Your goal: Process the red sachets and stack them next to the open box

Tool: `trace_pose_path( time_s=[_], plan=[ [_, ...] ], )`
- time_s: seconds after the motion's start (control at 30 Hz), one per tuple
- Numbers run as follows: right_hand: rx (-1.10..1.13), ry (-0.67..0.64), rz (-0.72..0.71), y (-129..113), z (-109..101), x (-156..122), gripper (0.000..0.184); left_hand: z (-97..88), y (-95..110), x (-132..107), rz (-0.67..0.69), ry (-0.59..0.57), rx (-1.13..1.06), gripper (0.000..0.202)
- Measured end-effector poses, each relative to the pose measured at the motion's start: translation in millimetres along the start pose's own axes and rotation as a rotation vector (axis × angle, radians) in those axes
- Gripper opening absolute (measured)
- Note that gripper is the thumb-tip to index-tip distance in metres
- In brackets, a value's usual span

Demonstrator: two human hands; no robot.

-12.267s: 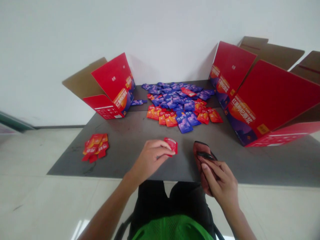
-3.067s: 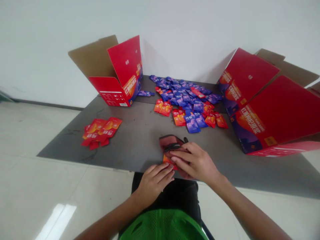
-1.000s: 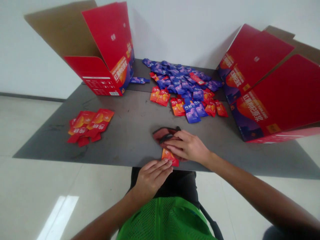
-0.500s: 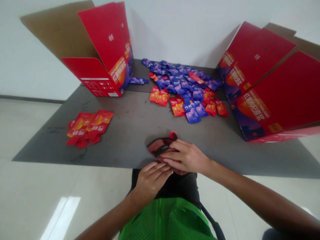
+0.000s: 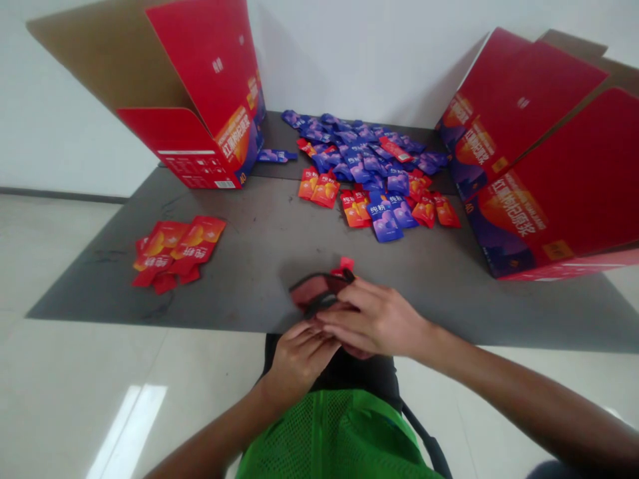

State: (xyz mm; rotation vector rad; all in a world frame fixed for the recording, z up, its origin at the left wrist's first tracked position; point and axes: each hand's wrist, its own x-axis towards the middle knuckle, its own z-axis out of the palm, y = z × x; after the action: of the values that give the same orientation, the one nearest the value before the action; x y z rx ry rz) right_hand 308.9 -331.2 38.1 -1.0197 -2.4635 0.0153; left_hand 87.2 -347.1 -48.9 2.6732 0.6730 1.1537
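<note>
A dark red pouch (image 5: 315,291) with a black band lies at the table's front edge. My right hand (image 5: 380,320) rests over its near half, fingers closed round it. My left hand (image 5: 298,351) comes up from below. Its fingers are pressed together against the pouch's near end, partly hidden under the right hand. A red sachet corner (image 5: 345,263) sticks out of the pouch's far end; the rest of the sachet is hidden.
A heap of blue and orange sachets (image 5: 369,173) lies at the back of the dark grey table (image 5: 259,246). A small pile of red sachets (image 5: 174,249) is at the left. An open red carton (image 5: 200,100) stands back left, two more cartons (image 5: 539,166) on the right.
The orange-red sachet lay beside the pouch under my fingers a second ago. It has since slid into the pouch, and only a corner shows at the far end. Both hands drew slightly closer.
</note>
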Motion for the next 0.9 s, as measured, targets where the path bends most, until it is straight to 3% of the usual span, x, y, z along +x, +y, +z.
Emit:
trace_pose_path(
  time_s=[0.1,0.33,0.43,0.5,0.6,0.73,0.8,0.9],
  plan=[
    [0.071,-0.049,0.003,-5,14,-11,0.028,-1.4,0,1,0.001,-0.011,-0.007,0.021],
    [-0.117,-0.063,0.151,77,22,15,0.03,-2.6,-1,0,0.017,-0.057,-0.017,0.023],
    [-0.249,-0.052,0.179,92,11,26,0.031,-3.0,-1,1,0.007,-0.051,-0.026,0.022],
    [-0.274,0.023,0.192,79,2,26,0.03,-3.4,0,2,0.004,-0.049,-0.026,0.023],
    [-0.164,0.102,0.161,34,-6,16,0.029,-3.2,0,2,0.008,-0.046,-0.021,0.023],
    [0.044,-0.056,0.038,-15,6,-7,0.029,-1.9,0,0,-0.015,-0.03,-0.01,0.022],
    [0.053,-0.078,0.051,-13,14,-14,0.029,-2.0,-1,0,-0.009,-0.042,-0.022,0.02],
    [-0.023,-0.055,0.12,19,22,-11,0.03,-2.8,-1,0,0.012,-0.067,-0.036,0.023]
  ],
)
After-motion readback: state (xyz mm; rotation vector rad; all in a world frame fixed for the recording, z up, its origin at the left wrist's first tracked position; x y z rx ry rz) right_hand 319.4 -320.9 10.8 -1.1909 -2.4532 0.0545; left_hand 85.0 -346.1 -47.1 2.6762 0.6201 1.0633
